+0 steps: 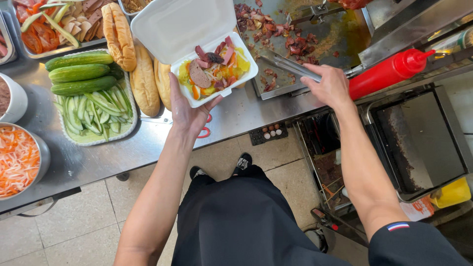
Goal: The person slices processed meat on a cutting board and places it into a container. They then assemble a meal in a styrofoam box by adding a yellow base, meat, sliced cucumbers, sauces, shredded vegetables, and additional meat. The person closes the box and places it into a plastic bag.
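Note:
My left hand (188, 112) holds up a white foam clamshell box (189, 34) from underneath, lid open. Inside lie sliced sausage, pinkish ham strips, yellow egg and shredded vegetables (215, 66). My right hand (327, 86) grips metal tongs (287, 65), which point left toward the box, above the edge of a greasy griddle (329, 34) scattered with chopped fried meat (295, 42).
Baguettes (144, 81) lie left of the box. A tray (93, 139) carries whole cucumbers (79, 73) and cucumber strips. A bowl of shredded carrot and radish (17, 160) sits at the left edge, a red squeeze bottle (389, 71) at the right, sliced cold cuts (59, 22) behind.

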